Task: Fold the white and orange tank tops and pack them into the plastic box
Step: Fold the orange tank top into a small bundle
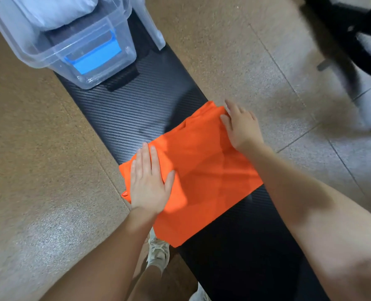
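The orange tank top [199, 170] lies folded flat across a black bench [136, 109]. My left hand [148, 181] presses flat on its left part with straight fingers. My right hand [241, 124] rests flat on its far right corner, fingers spread. The clear plastic box [106, 29] stands at the bench's far end, apart from the hands. A folded white garment [56, 9] lies inside it on something dark; whether it is the white tank top I cannot tell.
The box has a blue handle [95, 57] facing me, and a clear lid [152, 25] leans beside it. Speckled floor surrounds the bench. A black chair base [349, 29] stands at the far right. My shoe [158, 250] is on the floor below.
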A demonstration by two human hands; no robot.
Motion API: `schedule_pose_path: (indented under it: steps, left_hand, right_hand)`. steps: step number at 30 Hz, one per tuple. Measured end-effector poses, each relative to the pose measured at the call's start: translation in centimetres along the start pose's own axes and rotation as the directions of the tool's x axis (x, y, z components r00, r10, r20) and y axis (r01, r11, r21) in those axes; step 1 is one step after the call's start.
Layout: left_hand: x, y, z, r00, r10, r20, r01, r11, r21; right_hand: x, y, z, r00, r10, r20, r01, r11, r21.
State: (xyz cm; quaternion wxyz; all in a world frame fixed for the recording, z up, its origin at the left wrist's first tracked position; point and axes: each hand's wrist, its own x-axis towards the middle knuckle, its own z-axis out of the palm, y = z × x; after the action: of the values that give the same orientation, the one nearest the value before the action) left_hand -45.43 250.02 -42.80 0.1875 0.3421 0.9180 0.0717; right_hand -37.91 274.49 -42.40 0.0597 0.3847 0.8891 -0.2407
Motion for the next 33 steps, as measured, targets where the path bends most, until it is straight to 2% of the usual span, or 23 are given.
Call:
schedule_pose_path:
  steps: [2,4,6,8,15,16,18,21,23,24,25,26,28,29,31,33]
  left_hand:
    - [0.5,0.3,-0.5,0.999,-0.027,-0.037,0.026,0.999,-0.046]
    - [1.9,0.8,-1.3,0.992,-0.070,-0.101,0.061,0.994,-0.090]
    - [3.4,1.0,-2.1,0.988,-0.101,-0.117,0.087,0.989,-0.123]
    - [4.2,0.8,-2.5,0.987,-0.072,-0.142,0.055,0.991,-0.123]
    - [4.3,-1.0,-4.4,0.995,-0.007,-0.099,-0.013,0.980,-0.201]
    - [4.5,-1.2,-4.6,0.997,-0.017,-0.082,0.001,0.980,-0.199]
    - [5.2,-1.4,-5.0,0.997,-0.062,-0.045,0.052,0.979,-0.199]
    - [5.7,-1.0,-5.2,0.994,-0.077,-0.075,0.060,0.976,-0.212]
    - [5.8,-0.5,-4.9,0.989,0.036,-0.145,-0.058,0.988,-0.146]
    - [5.8,0.0,-4.8,0.978,0.108,-0.181,-0.130,0.985,-0.117]
    - [5.9,0.6,-4.6,0.960,0.181,-0.213,-0.207,0.973,-0.104]
    - [6.1,1.2,-4.4,0.932,0.265,-0.249,-0.297,0.949,-0.102]
    - [6.7,2.4,-3.5,0.836,0.461,-0.298,-0.500,0.863,-0.069]
    - [7.0,2.9,-3.1,0.782,0.548,-0.297,-0.580,0.814,-0.026]
    - [7.2,3.8,-2.2,0.719,0.644,-0.260,-0.657,0.752,0.048]
    - [7.0,4.3,-1.5,0.712,0.673,-0.200,-0.670,0.737,0.095]
  right_hand:
    - [-0.1,0.0,-0.5,0.991,0.106,-0.076,-0.086,0.970,0.227]
    - [0.4,-0.3,-1.4,0.979,0.159,-0.128,-0.106,0.932,0.347]
    - [0.8,-0.8,-2.3,0.966,0.188,-0.178,-0.107,0.916,0.386]
    - [1.1,-1.1,-2.6,0.956,0.215,-0.200,-0.115,0.900,0.421]
    - [1.9,-1.4,-3.0,0.931,0.334,-0.145,-0.194,0.790,0.581]
    - [2.0,-1.7,-2.8,0.937,0.321,-0.138,-0.189,0.799,0.571]
    - [1.3,-2.5,-2.1,0.952,0.225,-0.207,-0.111,0.886,0.450]
    - [-1.6,-4.3,-0.5,0.920,-0.010,-0.391,0.055,0.993,0.102]
    - [-4.4,-5.4,1.4,0.882,-0.224,-0.414,0.228,0.973,-0.041]
    - [-5.6,-5.8,2.2,0.873,-0.277,-0.401,0.274,0.960,-0.067]
    - [-6.3,-6.0,2.7,0.884,-0.254,-0.392,0.252,0.966,-0.059]
    - [-6.3,-6.0,2.5,0.909,-0.148,-0.390,0.156,0.988,-0.011]
    - [-4.7,-5.9,1.0,0.928,0.171,-0.331,-0.136,0.983,0.125]
    - [-3.5,-5.7,0.1,0.927,0.271,-0.259,-0.243,0.960,0.136]
    - [-1.2,-5.2,-1.3,0.939,0.311,-0.144,-0.305,0.950,0.062]
    - [0.4,-4.8,-1.8,0.966,0.248,-0.078,-0.243,0.968,0.061]
